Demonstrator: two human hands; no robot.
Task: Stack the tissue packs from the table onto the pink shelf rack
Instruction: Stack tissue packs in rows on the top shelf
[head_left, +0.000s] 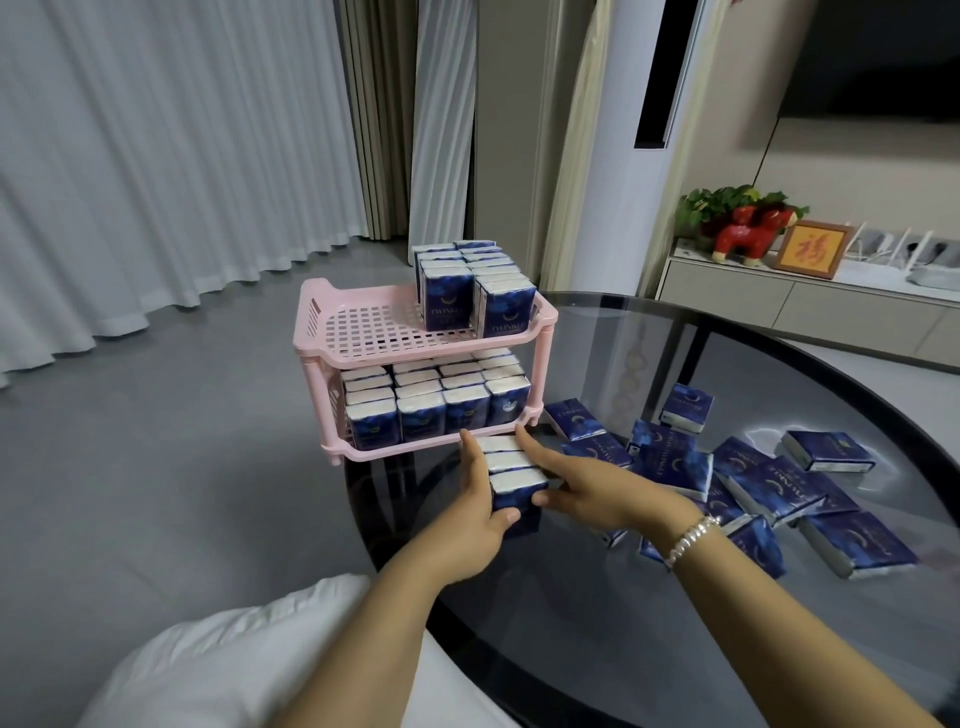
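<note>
Both hands press a short row of tissue packs (511, 470) between them, just in front of the pink shelf rack (426, 353) at the near edge of the dark glass table (675, 649). The left hand (480, 512) lies flat along the row's left side with its thumb hooked around the nearest pack, and the right hand (582, 480) lies along the right side, fingers stretched forward and thumb tucked against the front pack; both hands are clamped on the packs. The row stands with white ends up, and its long axis runs away from the person toward the rack's lower tier. That lower tier is packed with upright packs in rows, white tops showing. On the top tier, two rows of packs (467, 286) stand on the right side, while the left part of the grid is bare. To the right, loose packs (753, 478) lie scattered flat on the glass at mixed angles, some overlapping. A beaded bracelet (693, 540) circles the right wrist.
</note>
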